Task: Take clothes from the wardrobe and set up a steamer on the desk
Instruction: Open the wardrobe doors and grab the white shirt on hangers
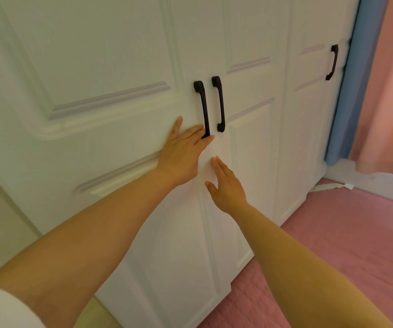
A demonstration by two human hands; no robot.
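Observation:
A white panelled wardrobe [110, 74] fills the view, its doors shut. Two black bar handles sit side by side at the middle seam: the left door's handle [202, 107] and the right door's handle [219, 102]. My left hand [183, 152] lies flat against the left door, fingers spread, with the fingertips touching the lower end of the left handle. My right hand [226, 185] is held flat and open just below it, at the seam between the two doors, holding nothing. No clothes, steamer or desk are in view.
A third wardrobe door at the right carries another black handle [332, 62]. Beyond it hang a blue curtain [349, 91] and a pink curtain [389, 91]. A pink floor [356, 245] lies at the lower right, with a white cord [332, 186] at the wardrobe's foot.

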